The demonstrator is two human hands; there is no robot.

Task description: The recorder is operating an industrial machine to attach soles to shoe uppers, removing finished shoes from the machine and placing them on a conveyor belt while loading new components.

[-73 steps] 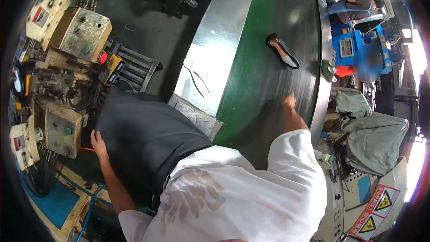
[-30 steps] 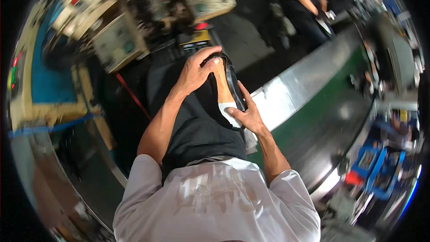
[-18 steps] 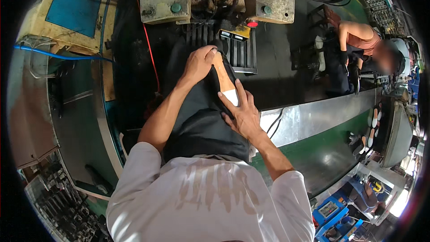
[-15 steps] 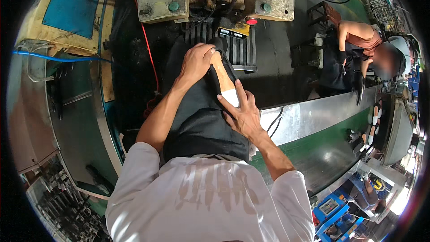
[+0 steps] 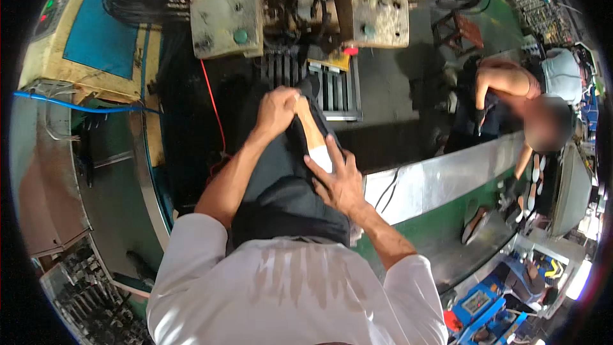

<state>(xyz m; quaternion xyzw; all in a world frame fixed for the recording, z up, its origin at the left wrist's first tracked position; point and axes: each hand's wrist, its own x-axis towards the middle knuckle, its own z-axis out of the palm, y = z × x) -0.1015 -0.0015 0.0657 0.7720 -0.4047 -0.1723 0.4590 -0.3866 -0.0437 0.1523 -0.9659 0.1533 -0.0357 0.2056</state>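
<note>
Over my lap lies a black shoe upper with a tan and white insole (image 5: 310, 128) facing up, its tan part far and its white part near me. At the far end, the bent fingers of my left hand (image 5: 278, 115) pinch the upper's edge. My right hand (image 5: 341, 185) grips the near end, thumb on the white part and fingers along the right side. Black cloth (image 5: 271, 207) covers my legs under the shoe. The underside of the shoe is hidden.
Ahead stands a machine with two control boxes (image 5: 227, 22) above a slatted metal grate (image 5: 338, 92). To my right runs a green conveyor (image 5: 415, 243) with a metal side; a shoe (image 5: 474, 225) lies on it. A co-worker (image 5: 504, 83) bends over its far end.
The view has shifted slightly; both hands keep their hold on the shoe upper. The co-worker has leaned over the conveyor with one arm reaching down. A shoe now lies nearer on the belt.
</note>
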